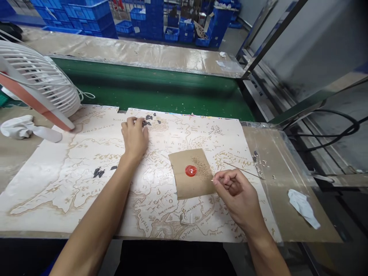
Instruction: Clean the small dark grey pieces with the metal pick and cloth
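Covering the workbench, a large cream sheet printed with a brown fantasy map lies closest, with both bare forearms reaching over it. The right hand is curled, thumb and forefinger pinched on a thin pale sliver whose tip pokes out leftward, just beside a rectangular brown kraft-paper piece bearing a round red wax seal. A long thin brown stick runs just beyond that hand; whether they touch is hard to tell. The left hand rests palm down, fingers loosely parted, gripping nothing visible, its fingertips beside a cluster of small dark flakes. Further dark flakes sit on the sheet's left part. Crumpled white tissue lies on a clear plastic sheet to the right, and a white cloth and a white caged fan stand left. Beyond run a green conveyor belt and stacked blue plastic crates.
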`<state>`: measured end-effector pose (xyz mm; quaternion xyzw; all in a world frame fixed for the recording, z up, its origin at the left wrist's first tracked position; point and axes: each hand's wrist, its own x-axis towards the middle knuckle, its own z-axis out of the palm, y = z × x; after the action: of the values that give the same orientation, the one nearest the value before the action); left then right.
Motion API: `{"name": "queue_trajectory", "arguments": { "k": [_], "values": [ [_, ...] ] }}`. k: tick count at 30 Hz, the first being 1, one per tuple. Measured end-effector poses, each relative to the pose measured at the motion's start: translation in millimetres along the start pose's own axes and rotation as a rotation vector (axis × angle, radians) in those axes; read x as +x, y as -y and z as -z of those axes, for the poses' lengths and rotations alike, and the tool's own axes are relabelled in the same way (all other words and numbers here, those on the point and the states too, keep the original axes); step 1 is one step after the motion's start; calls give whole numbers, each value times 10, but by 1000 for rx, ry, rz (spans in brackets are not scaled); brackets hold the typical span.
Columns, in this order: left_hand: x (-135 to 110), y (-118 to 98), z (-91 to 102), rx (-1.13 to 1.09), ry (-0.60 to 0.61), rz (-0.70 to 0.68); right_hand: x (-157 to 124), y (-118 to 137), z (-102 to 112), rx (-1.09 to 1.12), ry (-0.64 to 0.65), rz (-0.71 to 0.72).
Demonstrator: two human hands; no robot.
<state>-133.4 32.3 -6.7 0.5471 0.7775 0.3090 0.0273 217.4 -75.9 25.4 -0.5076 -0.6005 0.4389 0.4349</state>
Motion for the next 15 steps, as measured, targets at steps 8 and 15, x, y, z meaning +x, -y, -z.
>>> {"name": "queue_trajectory", "arguments": {
  "k": [8, 15],
  "values": [
    [57, 34, -41, 1, 60, -97, -106, -135, 78, 14, 7, -73],
    [411, -204, -166, 42, 159, -183, -63, -204, 85, 21, 12, -86]
  ]
}}
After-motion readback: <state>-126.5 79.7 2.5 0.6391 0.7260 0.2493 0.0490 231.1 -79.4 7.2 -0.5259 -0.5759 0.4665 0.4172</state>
